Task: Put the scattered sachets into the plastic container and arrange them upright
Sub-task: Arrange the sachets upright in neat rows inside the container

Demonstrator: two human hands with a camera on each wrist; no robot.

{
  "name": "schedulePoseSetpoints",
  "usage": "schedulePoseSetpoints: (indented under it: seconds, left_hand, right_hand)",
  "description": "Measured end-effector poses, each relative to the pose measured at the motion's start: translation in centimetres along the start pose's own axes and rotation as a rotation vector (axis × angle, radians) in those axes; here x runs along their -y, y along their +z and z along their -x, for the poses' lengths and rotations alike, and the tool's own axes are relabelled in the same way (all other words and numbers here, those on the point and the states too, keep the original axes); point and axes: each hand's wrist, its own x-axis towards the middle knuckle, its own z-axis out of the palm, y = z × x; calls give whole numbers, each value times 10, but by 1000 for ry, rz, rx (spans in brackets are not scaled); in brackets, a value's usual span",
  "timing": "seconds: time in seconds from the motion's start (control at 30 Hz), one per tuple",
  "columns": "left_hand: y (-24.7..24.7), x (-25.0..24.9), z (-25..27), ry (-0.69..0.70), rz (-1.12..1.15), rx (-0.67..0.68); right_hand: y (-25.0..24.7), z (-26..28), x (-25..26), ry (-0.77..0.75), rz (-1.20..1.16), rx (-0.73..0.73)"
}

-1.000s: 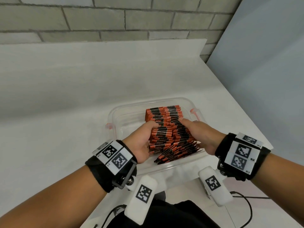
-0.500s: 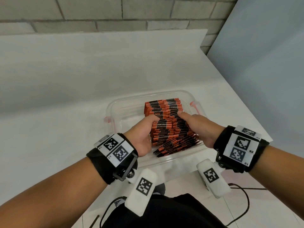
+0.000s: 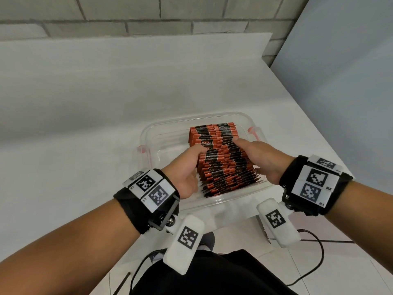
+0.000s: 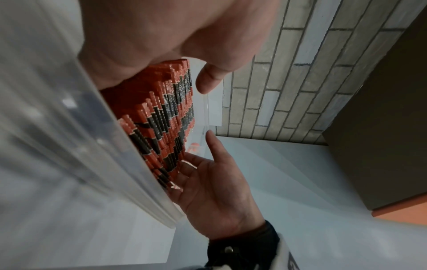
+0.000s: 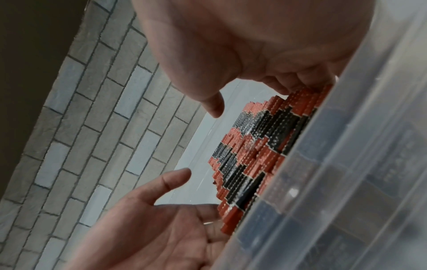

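Observation:
A clear plastic container point(image 3: 192, 119) sits on the white table near its front edge. Inside it, a long row of orange-and-black sachets point(image 3: 221, 160) stands on edge, leaning and staggered. My left hand point(image 3: 187, 167) presses flat against the row's left side and my right hand point(image 3: 258, 156) against its right side. In the left wrist view my left hand point(image 4: 161, 45) lies on the sachets point(image 4: 166, 117), and the right hand point(image 4: 212, 186) shows an open palm with its fingers on the pack. In the right wrist view the sachets point(image 5: 254, 155) sit between my right hand point(image 5: 254, 36) and left hand point(image 5: 161, 228). Both thumbs hang free.
The container's left part point(image 3: 165, 145) holds no sachets. Orange latches point(image 3: 253, 130) sit on its short sides. A brick wall point(image 3: 191, 15) runs behind the table point(image 3: 85, 103) and a grey-blue panel point(image 3: 340, 71) stands to the right. Cables point(image 3: 319, 258) lie on the floor below.
Both hands have slid slightly farther along the row while still squeezing it from both sides. The sachets look more closely packed and less slanted at the near end.

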Motion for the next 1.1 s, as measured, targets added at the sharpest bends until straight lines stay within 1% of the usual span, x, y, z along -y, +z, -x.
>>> schedulePoseSetpoints:
  seconds: [0.07,0.13,0.2,0.23,0.27,0.3,0.37,0.47,0.57,0.67,0.7,0.77,0.83,0.87,0.97,1.03,1.1]
  left_hand:
    - [2,2,0,-17,1,25]
    - [3,1,-1,-9,-12,9]
    - [0,-1,-4,15,-8,-18]
    - [-2,-4,-6,40,-15,-37]
    - [-3,-8,-5,69,-31,-63]
    - [-4,-12,-5,94,-38,-90]
    - [-7,-18,-11,118,-11,-105]
    - [-9,-21,-14,95,24,-19]
    - [-11,-19,-20,87,74,7]
    - [-11,-20,-18,84,52,9]
    - [-11,-22,-18,87,37,-8]
    - [-13,-23,-21,99,37,-58]
    - [-13,-25,-24,90,55,-45]
    - [-13,-25,-24,74,57,-20]
    - [-13,-25,-24,35,65,29]
    - [-14,-26,-24,28,75,27]
    - [-16,-29,-25,26,103,9]
  right_hand:
    - [1,1,0,-11,18,-1]
    - [0,6,2,-75,84,-17]
    - [-4,22,8,-210,237,-38]
    - [-8,31,11,-298,364,-23]
    - [-10,38,15,-378,497,26]
    - [-11,45,18,-429,626,110]
    - [-5,53,24,-441,853,290]
    - [7,43,21,-435,1054,425]
    - [15,38,18,-432,1138,429]
    - [17,39,20,-434,1124,420]
    - [16,39,21,-456,1109,402]
    - [14,36,27,-512,1089,320]
    - [15,33,34,-535,1105,246]
    - [17,33,36,-518,1137,248]
    - [23,29,36,-417,1286,359]
    - [23,27,39,-405,1274,382]
    - [18,20,45,-445,1198,334]
